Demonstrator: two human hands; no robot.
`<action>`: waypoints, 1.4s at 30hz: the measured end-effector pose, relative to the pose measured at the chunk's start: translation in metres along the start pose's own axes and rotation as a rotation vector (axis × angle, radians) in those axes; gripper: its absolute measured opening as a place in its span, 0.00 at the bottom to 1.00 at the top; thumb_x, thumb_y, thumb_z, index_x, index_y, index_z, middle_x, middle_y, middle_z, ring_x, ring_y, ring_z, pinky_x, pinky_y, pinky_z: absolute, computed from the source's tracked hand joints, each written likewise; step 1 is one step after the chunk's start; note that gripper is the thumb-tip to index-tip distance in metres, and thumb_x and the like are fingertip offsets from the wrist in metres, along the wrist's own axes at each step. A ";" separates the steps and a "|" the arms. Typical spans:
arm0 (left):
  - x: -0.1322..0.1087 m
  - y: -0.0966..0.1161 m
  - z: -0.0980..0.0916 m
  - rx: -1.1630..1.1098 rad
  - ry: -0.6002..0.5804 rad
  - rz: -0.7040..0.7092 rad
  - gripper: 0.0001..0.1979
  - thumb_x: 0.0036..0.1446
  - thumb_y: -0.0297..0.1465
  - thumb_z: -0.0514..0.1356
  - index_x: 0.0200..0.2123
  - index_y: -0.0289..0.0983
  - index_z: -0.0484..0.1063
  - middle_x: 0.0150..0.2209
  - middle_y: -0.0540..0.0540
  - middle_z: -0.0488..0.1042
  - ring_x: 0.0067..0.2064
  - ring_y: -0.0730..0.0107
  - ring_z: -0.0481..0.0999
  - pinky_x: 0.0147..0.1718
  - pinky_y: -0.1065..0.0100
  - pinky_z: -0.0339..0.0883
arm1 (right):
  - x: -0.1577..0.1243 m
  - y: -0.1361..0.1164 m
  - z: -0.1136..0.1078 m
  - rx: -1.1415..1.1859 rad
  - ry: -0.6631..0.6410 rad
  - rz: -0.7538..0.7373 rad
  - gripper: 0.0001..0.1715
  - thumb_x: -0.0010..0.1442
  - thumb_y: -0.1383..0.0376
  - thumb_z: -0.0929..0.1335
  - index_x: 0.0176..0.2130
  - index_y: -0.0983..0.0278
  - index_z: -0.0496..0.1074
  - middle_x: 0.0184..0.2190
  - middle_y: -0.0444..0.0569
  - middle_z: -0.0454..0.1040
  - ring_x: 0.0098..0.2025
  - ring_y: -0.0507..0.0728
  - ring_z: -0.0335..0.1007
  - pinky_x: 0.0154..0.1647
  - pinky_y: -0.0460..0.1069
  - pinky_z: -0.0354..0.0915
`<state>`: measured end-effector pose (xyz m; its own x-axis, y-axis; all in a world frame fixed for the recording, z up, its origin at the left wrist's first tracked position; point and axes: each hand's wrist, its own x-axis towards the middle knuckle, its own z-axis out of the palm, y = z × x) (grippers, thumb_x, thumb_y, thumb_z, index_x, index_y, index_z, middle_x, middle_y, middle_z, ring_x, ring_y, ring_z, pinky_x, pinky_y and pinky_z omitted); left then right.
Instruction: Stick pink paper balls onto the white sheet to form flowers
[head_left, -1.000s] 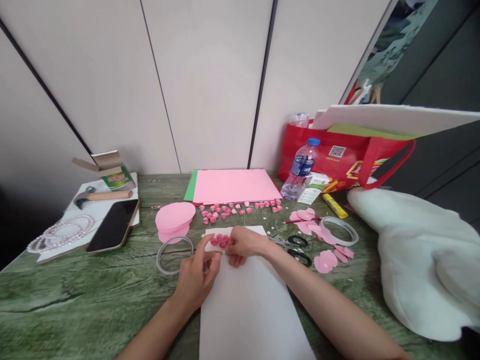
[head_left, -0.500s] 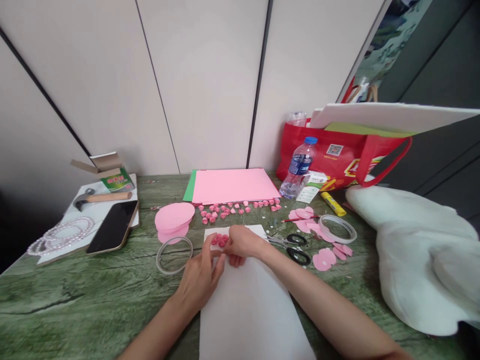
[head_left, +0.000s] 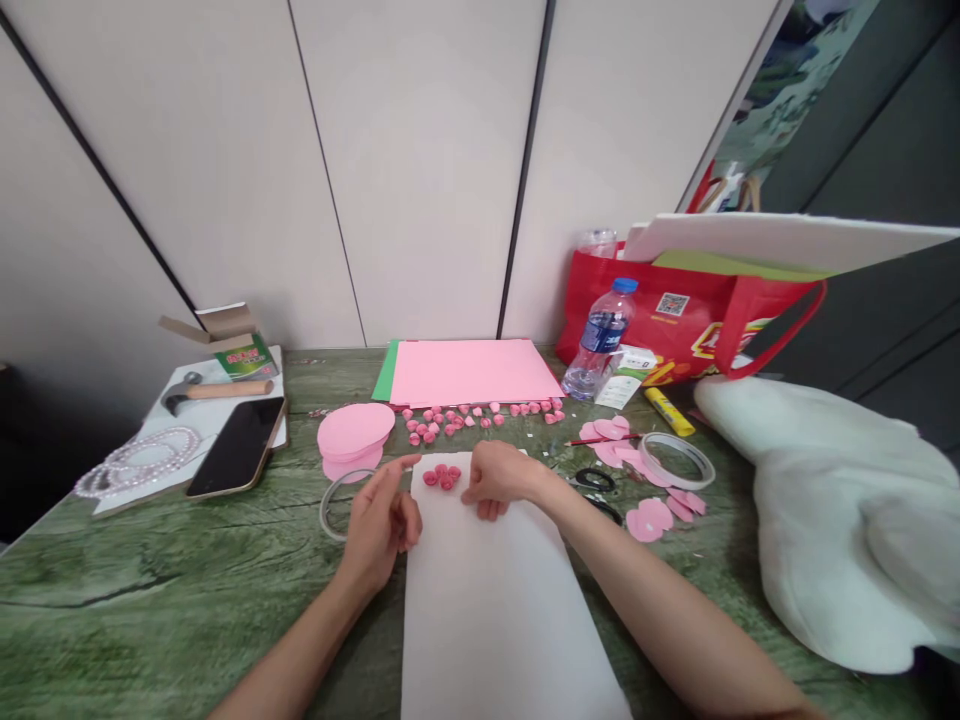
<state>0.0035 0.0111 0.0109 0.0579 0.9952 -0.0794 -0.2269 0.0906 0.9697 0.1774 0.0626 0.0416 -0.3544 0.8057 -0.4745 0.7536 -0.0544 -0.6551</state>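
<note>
My left hand grips nothing, forefinger stretched out, at the left edge of the white sheet. My right hand rests curled on the sheet; whether it holds anything I cannot tell. The pink paper buds sit clustered between both hands.

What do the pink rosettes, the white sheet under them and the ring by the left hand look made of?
Pink rosettes: likely rolled paper, matte, crinkled. White sheet: stiff card or foam board perhaps, matte, lies flat. Ring: apparently clear tape roll, glossy, see-through.
</note>
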 end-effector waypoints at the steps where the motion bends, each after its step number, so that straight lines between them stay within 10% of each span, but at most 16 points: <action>1: 0.001 0.004 0.000 -0.118 -0.029 -0.079 0.24 0.59 0.43 0.52 0.49 0.30 0.65 0.07 0.58 0.59 0.11 0.78 0.53 0.12 0.77 0.46 | -0.002 0.001 -0.003 0.058 0.012 -0.059 0.08 0.48 0.71 0.68 0.19 0.70 0.71 0.18 0.47 0.74 0.19 0.49 0.71 0.20 0.40 0.67; 12: -0.007 0.018 -0.005 -0.677 -0.310 -0.308 0.25 0.66 0.40 0.42 0.50 0.29 0.69 0.06 0.60 0.47 0.08 0.80 0.43 0.08 0.77 0.39 | -0.010 -0.011 -0.002 0.580 -0.130 -0.303 0.20 0.49 0.59 0.72 0.40 0.69 0.72 0.33 0.51 0.77 0.26 0.51 0.75 0.26 0.44 0.70; 18: -0.009 0.020 -0.004 -0.690 -0.343 -0.306 0.27 0.66 0.40 0.39 0.52 0.28 0.67 0.06 0.60 0.45 0.09 0.80 0.38 0.08 0.78 0.40 | -0.010 -0.015 0.003 0.648 -0.109 -0.307 0.19 0.49 0.56 0.73 0.33 0.68 0.69 0.31 0.50 0.77 0.26 0.51 0.75 0.25 0.43 0.69; 25: -0.001 0.023 -0.005 -0.317 -0.127 -0.084 0.25 0.61 0.44 0.50 0.58 0.39 0.60 0.08 0.60 0.55 0.11 0.79 0.53 0.13 0.79 0.48 | -0.014 -0.012 -0.001 0.587 -0.137 -0.257 0.20 0.49 0.55 0.72 0.30 0.69 0.68 0.24 0.49 0.76 0.23 0.51 0.74 0.22 0.43 0.68; 29: 0.006 0.018 -0.007 0.159 0.049 0.168 0.22 0.55 0.46 0.55 0.43 0.34 0.72 0.19 0.52 0.70 0.18 0.75 0.66 0.16 0.74 0.58 | -0.012 -0.012 0.005 0.511 -0.217 -0.157 0.13 0.56 0.61 0.68 0.28 0.69 0.67 0.23 0.51 0.76 0.23 0.52 0.74 0.24 0.44 0.69; 33: 0.007 0.011 -0.008 0.635 -0.015 0.294 0.19 0.56 0.42 0.53 0.23 0.35 0.72 0.20 0.49 0.72 0.22 0.71 0.70 0.23 0.71 0.65 | -0.006 -0.013 0.019 0.444 -0.243 -0.043 0.12 0.61 0.70 0.60 0.26 0.69 0.65 0.17 0.49 0.74 0.20 0.52 0.72 0.24 0.46 0.70; 42: 0.012 0.003 -0.017 0.793 -0.116 0.324 0.07 0.49 0.30 0.55 0.30 0.37 0.72 0.25 0.49 0.77 0.27 0.69 0.76 0.28 0.70 0.69 | 0.002 -0.010 0.049 0.332 0.045 -0.020 0.20 0.54 0.76 0.61 0.14 0.67 0.64 0.15 0.49 0.72 0.15 0.49 0.67 0.16 0.42 0.67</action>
<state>-0.0128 0.0238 0.0088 0.2169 0.9531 0.2113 0.4936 -0.2938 0.8186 0.1419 0.0359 0.0177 -0.3367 0.8337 -0.4377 0.5228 -0.2211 -0.8233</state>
